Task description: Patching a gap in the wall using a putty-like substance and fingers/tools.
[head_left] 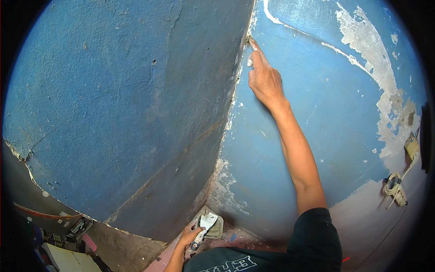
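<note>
In the head view, my right hand (266, 79) is raised to the vertical corner between the two blue walls, its index finger touching the cracked, flaking seam (233, 93) near the top. The other fingers are curled; white material shows on them, and I cannot make out whether they hold anything. Low in the view, my left hand (190, 236) grips a putty knife (207, 223) with a white-smeared blade. Right beside it is a shallow grey-green container (216, 230); whether that hand also holds it is unclear.
Peeling white patches (358, 34) mark the right wall (331, 118). An extension socket (400, 197) with coiled cable hangs at the far right, below a pale box (411, 147). The left wall (113, 90) has a broken lower edge, with clutter and a pale panel (68, 258) beneath.
</note>
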The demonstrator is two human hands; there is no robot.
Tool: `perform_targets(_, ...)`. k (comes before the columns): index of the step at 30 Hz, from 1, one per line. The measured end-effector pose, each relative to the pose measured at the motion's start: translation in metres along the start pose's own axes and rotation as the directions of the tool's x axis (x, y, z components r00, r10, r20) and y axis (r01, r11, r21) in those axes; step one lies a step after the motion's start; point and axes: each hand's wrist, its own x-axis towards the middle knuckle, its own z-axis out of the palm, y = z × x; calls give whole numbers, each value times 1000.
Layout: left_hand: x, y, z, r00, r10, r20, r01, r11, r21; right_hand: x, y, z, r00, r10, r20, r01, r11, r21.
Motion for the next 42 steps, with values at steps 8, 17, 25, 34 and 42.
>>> perform_targets(8, -13, 20, 3, 999, -43, 24, 43, 999, -25, 9, 8, 22, 905, 380, 191, -247, 105, 963)
perform_targets(17, -16, 36, 4, 998, -30, 51, 32, 998, -48, 5, -4, 41, 849, 504, 159, -236, 91, 968)
perform_targets(25, -23, 31, -9, 997, -34, 70, 43, 991, -128, -8, -33, 26, 947, 319, 25, -312, 939, -146)
perform_targets(34, -23, 21, -24, 999, -31, 23, 31, 999, 11, -2, -11, 14, 980, 188, 71, -183, 981, -68)
perform_targets(42, 7, -10, -26, 994, -70, 79, 76, 995, -72, -22, -7, 17, 984, 131, 118, -133, 991, 11)
